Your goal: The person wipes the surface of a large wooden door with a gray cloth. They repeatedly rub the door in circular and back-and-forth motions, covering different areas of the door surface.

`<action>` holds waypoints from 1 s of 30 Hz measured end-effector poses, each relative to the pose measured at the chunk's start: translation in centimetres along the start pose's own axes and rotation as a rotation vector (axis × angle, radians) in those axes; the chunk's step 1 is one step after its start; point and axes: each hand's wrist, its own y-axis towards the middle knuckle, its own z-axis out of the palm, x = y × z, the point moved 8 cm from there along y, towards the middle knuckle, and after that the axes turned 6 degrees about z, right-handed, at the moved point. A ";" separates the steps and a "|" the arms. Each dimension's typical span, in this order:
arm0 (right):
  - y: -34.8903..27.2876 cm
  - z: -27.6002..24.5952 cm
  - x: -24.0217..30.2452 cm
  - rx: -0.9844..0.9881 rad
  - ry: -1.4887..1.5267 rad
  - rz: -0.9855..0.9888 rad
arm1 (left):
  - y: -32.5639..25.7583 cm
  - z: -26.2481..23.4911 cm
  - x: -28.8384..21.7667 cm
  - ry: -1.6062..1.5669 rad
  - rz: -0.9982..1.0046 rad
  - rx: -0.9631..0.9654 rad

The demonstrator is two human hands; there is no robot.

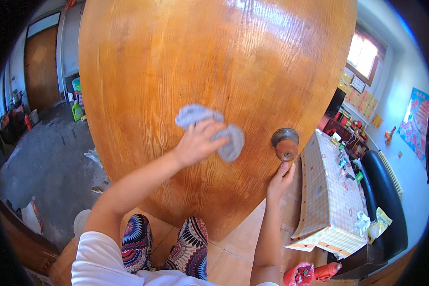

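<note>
A large wooden door (143, 90) with an orange-brown grain stands in front of me. My left hand (200, 142) presses a crumpled grey cloth (231, 143) against the middle of the door, its fingers closed over the cloth. The cloth and fingertips are slightly blurred. On the door's right side sits a round brown doorknob (287, 148) with a dark metal collar. Just below the knob, my right hand (281, 180) holds the door's edge, thumb on the front face and the other fingers partly hidden.
At right, a long table with a checked tablecloth (319, 190) carries small items, beside a black leather seat (386, 200). A red bag (300, 274) and red bottle (327, 270) are low right. Left lies a grey floor (47, 157) with a green bottle (77, 110).
</note>
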 end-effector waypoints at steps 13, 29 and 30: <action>-13.7 8.6 16.4 0.331 -0.139 -0.622 | -7.1 -0.8 -3.1 -2.137 -1.232 -0.561; 8.9 10.6 39.9 -0.197 -0.684 -1.490 | -21.3 -3.6 -0.8 -0.292 -0.841 0.051; 11.6 10.1 40.7 -0.215 -0.718 -1.513 | -21.8 -2.7 -1.2 -0.273 -0.840 0.125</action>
